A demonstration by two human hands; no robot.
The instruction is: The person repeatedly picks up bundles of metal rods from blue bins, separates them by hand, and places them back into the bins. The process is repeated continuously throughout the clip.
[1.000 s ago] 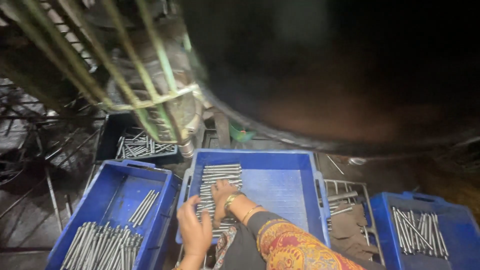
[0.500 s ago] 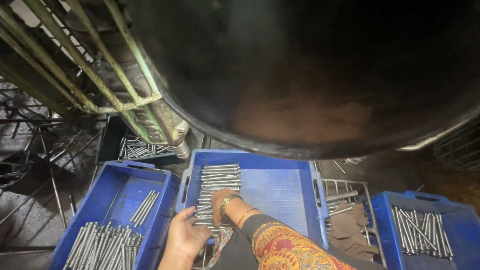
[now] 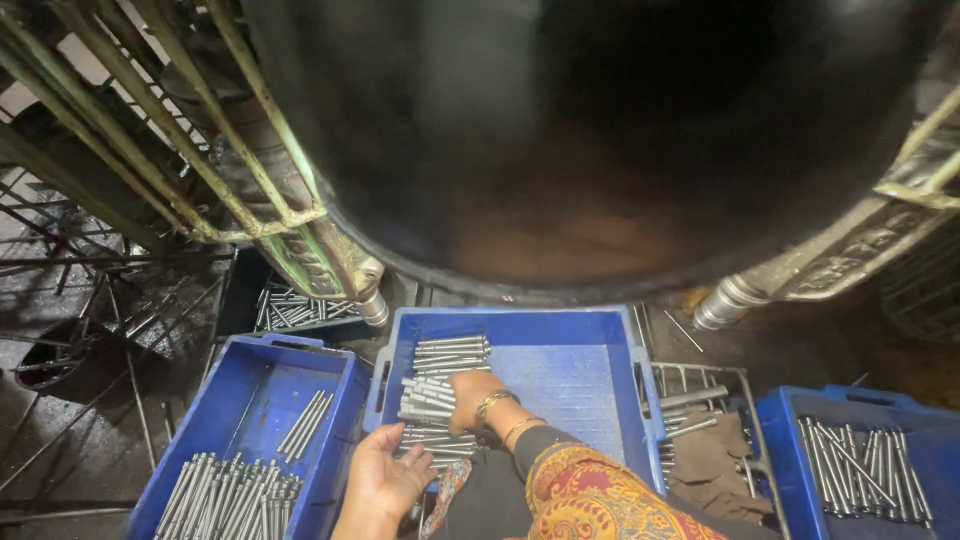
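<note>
Bright, smooth metal rods (image 3: 437,395), faintly glossy, in a blue plastic crate (image 3: 570,330) with a ribbed matt floor. Huge dark drum (image 3: 600,140) far above, polished and reflective. Patterned cloth sleeve (image 3: 600,500) near. Rumpled brown cloth (image 3: 712,462) over a wire tray (image 3: 700,375), right.

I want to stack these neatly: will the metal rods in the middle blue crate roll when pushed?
Likely yes: the metal rods look round, smooth and shiny. They seem stiff and straight, so probably slide as a bundle. The right hand rests on them; the blue crate walls should contain them.
</note>
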